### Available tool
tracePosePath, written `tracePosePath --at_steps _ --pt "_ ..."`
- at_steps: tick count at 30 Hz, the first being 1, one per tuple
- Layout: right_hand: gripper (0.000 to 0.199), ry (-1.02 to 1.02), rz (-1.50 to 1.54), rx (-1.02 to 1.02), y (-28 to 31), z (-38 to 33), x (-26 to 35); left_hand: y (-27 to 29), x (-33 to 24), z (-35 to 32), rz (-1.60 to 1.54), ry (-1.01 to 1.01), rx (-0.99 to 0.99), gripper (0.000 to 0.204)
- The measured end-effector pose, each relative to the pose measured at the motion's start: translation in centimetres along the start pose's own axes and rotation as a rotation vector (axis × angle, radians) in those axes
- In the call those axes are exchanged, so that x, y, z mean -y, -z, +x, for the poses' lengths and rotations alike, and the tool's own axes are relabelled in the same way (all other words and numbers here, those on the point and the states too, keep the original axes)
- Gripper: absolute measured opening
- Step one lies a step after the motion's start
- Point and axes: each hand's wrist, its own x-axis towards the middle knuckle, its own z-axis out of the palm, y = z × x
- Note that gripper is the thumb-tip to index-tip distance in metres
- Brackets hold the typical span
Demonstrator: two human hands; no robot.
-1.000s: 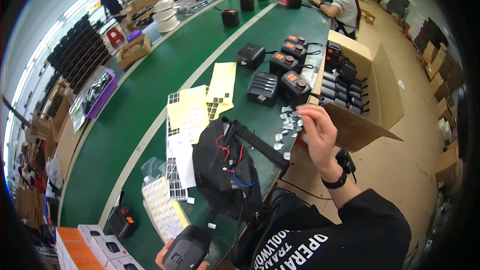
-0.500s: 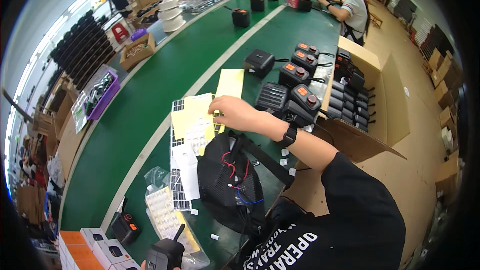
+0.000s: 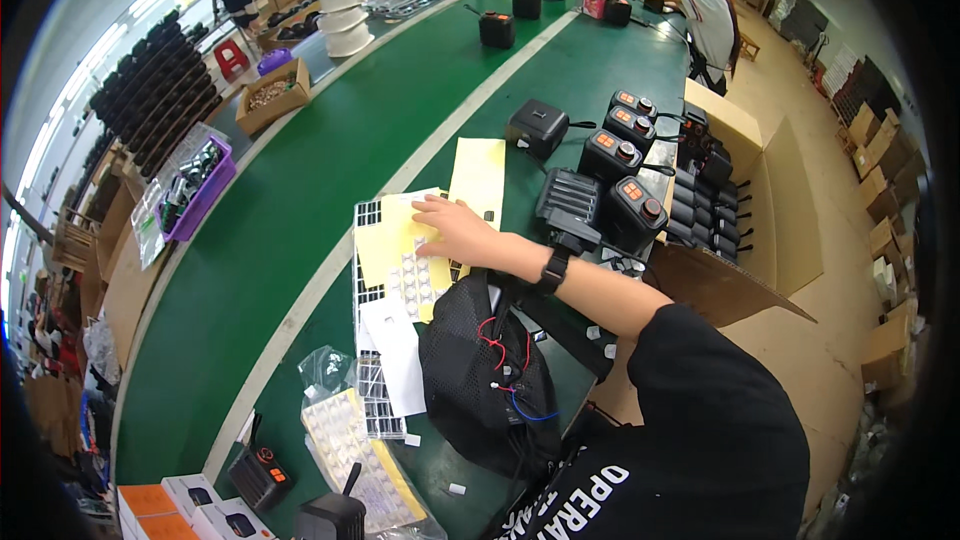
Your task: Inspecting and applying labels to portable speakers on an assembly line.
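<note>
My right hand, with a black watch on its wrist, lies over a yellow sheet bearing white stickers. Its fingers are outstretched and nothing is gripped in them. Under that sheet are sheets of black-and-white labels, and a white paper lies across them. Another yellow sheet lies just beyond the hand. Beside my forearm sits a black mesh bag with loose red and blue wires. At the lower edge stands a black boxy device with a strap; my left hand does not show.
Several black devices with orange buttons stand right of my hand, beside an open carton holding more. Bagged sticker sheets and orange-white boxes lie lower left. A co-worker is at the far end of the green table.
My view has shifted slightly, and my right fingers have spread out over the yellow sheet. Fingers seen earlier around the device at the lower edge are out of sight. The co-worker's arm now reaches out across the table.
</note>
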Motion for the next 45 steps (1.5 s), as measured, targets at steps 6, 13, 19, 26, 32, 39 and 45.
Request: tracePosePath --at_steps 6,13,19,26,32,39,45 --pt "0.058 0.034 -0.048 -0.13 -2.0 -1.2 -1.8 -0.4 0.2 0.7 0.039 0.026 -0.079 0.043" --pt "0.029 0.161 0.048 -0.196 -2.4 -0.6 -2.5 0.0 0.7 0.6 -0.204 0.13 -0.051 0.059" --pt "0.013 0.149 0.26 -0.226 -1.6 -0.2 -1.2 0.4 1.3 0.3 -0.188 0.129 -0.04 0.059" --pt "0.015 0.537 -0.101 -0.307 -0.8 -0.2 -1.1 0.4 1.0 0.3 -0.033 0.133 -0.071 0.058" --pt "0.01 0.359 0.363 -0.229 1.0 -1.5 -0.3 -0.5 -0.7 0.5 0.089 0.124 -0.028 0.057" --pt "0.01 0.275 0.63 -0.101 10.2 -6.4 11.6 -0.7 -1.3 0.9 -0.189 -0.013 0.133 0.084" --pt "0.018 0.335 0.648 -0.111 14.4 -12.0 17.2 -2.7 -3.3 0.5 -0.107 -0.245 0.2 0.098"
